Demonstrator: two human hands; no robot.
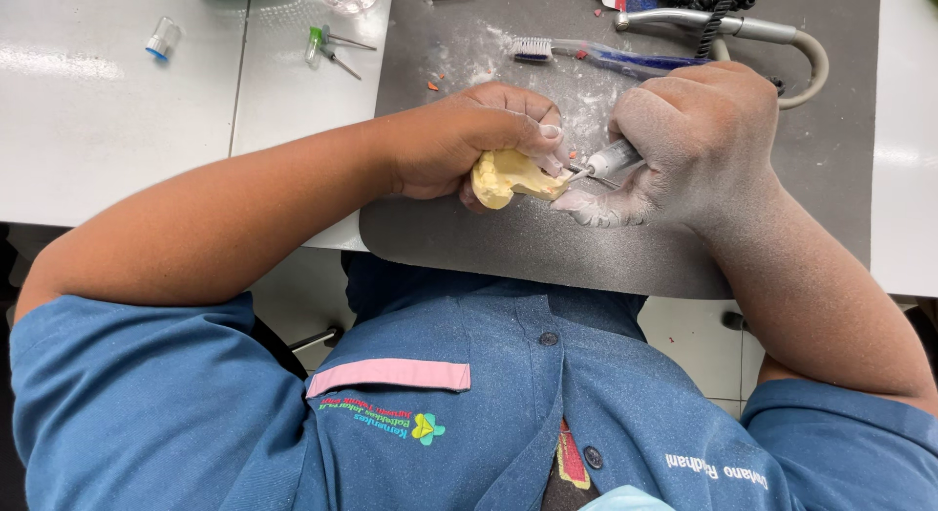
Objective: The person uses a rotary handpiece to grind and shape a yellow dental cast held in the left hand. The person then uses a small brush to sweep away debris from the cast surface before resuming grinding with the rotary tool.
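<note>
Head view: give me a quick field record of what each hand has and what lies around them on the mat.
left hand: left hand grips a yellow cast, fingers curled over it
right hand: right hand, dusted white, holds a rotary handpiece
contact: handpiece tip meets the cast's edge
surface: grey mat with white dust
behind hands: toothbrush, metal handpiece with hose
white table: two green-capped burs, small clear vial
</note>
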